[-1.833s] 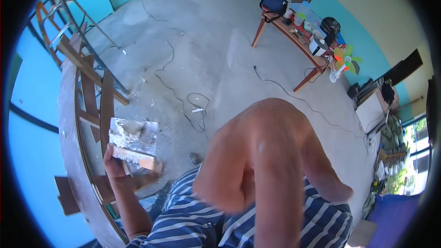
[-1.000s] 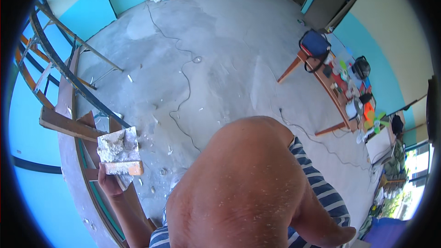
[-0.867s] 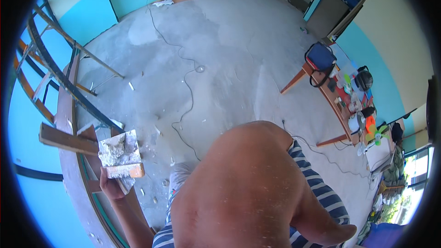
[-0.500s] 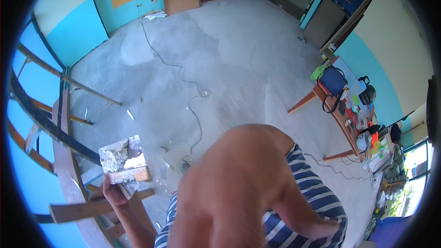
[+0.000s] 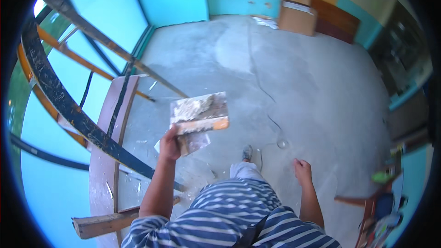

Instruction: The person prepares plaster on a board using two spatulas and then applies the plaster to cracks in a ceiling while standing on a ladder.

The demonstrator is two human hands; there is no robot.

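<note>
My left hand [image 5: 169,143] grips a metal putty blade [image 5: 216,104] heaped with white paste [image 5: 191,109], which has a pale orange spine [image 5: 219,124] along its lower edge. A second smeared blade [image 5: 198,143] sits just beneath it in the same hand. My right hand [image 5: 302,170] hangs at the lower right, fingers curled, with nothing visible in them. A shoe [image 5: 247,153] on the floor shows below the blades.
A paint-marked ladder [image 5: 78,105] leans close on the left, beside a long pale board [image 5: 102,174] and a wooden plank [image 5: 96,224]. A cord [image 5: 261,87] runs over the concrete floor [image 5: 321,87]. A cluttered table [image 5: 373,220] is at right; boards [image 5: 297,20] stand at the back.
The view has swung left, bringing the ladder nearer. My raised right arm has come down to my side. My left hand and the blades are higher and more central.
</note>
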